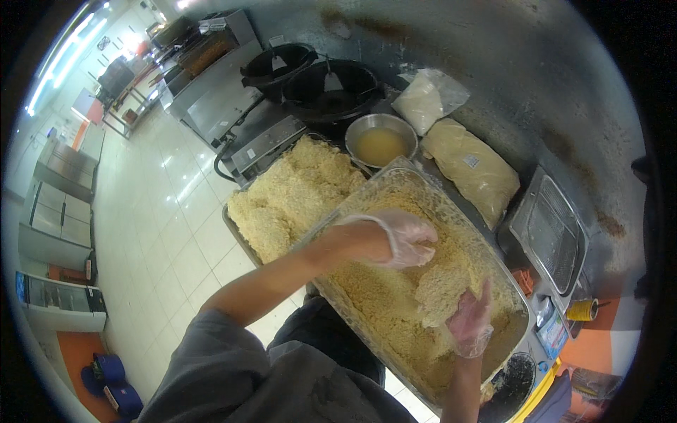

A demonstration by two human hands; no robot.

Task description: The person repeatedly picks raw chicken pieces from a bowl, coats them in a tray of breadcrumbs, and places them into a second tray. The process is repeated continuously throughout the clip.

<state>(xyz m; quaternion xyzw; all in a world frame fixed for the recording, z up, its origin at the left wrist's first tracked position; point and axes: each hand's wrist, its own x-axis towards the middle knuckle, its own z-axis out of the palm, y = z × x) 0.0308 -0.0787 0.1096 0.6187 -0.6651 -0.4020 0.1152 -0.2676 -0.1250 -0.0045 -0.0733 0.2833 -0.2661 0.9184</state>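
A pale tiled floor (166,240) runs off to my left beneath strip lights, and a stained grey wall (486,56) rises beyond the counter where I stand. The coated piece (443,289) lies in a big clear tub (520,310), on top of loose yellowish crumbs (367,296), between my two hands and toward the tub's right side. My right hand (470,321), in a thin clear glove, is against the right edge of that piece, one finger pointing up and away from it; I cannot tell whether the others grip it. My left hand (405,240), gloved too, is over the crumbs just above and to the left of the piece, fingers bent with a gap at their tips, and I cannot tell whether anything is in it.

My left forearm crosses the near rim of the tub and hides some of the crumbs. To the left, a heap of coated pieces (289,190) fills a metal tray (236,229). Beyond the tub is a steel bowl (367,123) of cloudy yellow liquid, with two black pots behind it, a bag of white powder (427,102) and a large tan bag (472,166) beside it. A steel pan with a wire rack (553,233) is on the right.

The piece looks pale yellow, rough and flaky, roughly rounded, lighter than the crumbs around it
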